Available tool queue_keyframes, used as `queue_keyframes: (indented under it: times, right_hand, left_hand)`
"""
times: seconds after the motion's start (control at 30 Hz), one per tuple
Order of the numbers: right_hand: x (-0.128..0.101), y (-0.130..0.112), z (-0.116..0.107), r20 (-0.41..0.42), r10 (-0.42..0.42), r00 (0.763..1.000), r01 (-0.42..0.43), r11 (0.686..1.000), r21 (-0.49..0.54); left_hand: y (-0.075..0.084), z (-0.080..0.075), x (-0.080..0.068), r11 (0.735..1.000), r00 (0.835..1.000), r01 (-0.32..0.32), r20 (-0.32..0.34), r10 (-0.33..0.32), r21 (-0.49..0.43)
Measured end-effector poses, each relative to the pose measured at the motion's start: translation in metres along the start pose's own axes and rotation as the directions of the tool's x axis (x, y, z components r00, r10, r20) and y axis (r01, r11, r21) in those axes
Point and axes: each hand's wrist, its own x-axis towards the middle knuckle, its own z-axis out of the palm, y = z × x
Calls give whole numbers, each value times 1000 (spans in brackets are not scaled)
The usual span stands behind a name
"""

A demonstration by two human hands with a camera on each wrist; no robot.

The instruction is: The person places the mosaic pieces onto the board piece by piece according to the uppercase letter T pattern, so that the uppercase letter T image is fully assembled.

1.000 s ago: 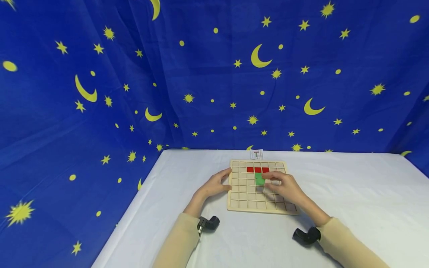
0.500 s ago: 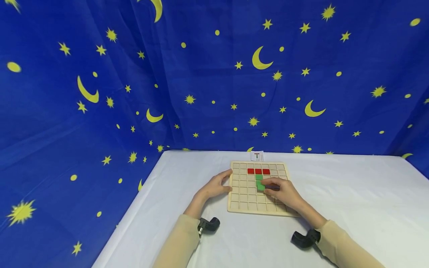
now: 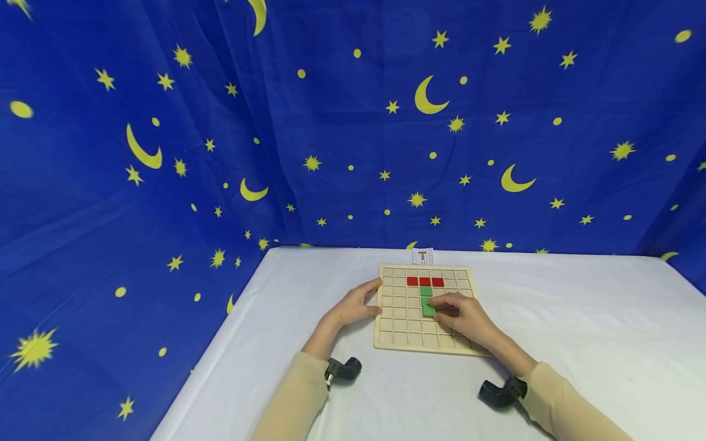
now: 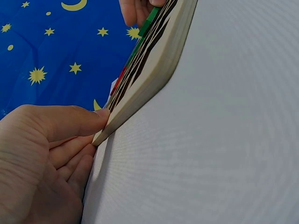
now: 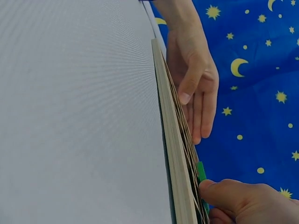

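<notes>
A wooden grid board (image 3: 397,320) lies flat on the white table. A row of three red tiles (image 3: 425,282) sits near its far edge, and a green tile (image 3: 426,292) sits just below the middle red one. My right hand (image 3: 462,315) lies over the board and pinches a second green tile (image 3: 429,310) against the cell below the first. In the right wrist view the thumb (image 5: 229,191) touches that green tile (image 5: 201,171). My left hand (image 3: 353,308) rests at the board's left edge, thumb (image 4: 70,122) on the rim, fingers (image 5: 198,107) straight on the table beside it.
A small printed card (image 3: 422,256) with a T pattern stands just beyond the board. A blue star-and-moon cloth hangs behind and to the left. The white tabletop (image 3: 579,318) runs wide to the right; its left edge (image 3: 220,343) falls away beside my left arm.
My right hand has drawn slightly nearer to me, bringing the green tile down into the cell below the first green one. The left hand has stayed at the board's edge.
</notes>
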Motion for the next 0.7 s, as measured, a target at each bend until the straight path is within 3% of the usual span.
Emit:
queue_keyframes:
  times: [0.5,0.7]
  right_hand:
    - [-2,-1,-1,9,-30,1000,30,999,-35]
    - [1,-5,-13,-13,79,997,-76,987,141]
  left_hand:
    - [0,0,0,1000,1000,-3,-1,3,-13]
    - [-1,1,1,1000,1000,-6,-1,6,5]
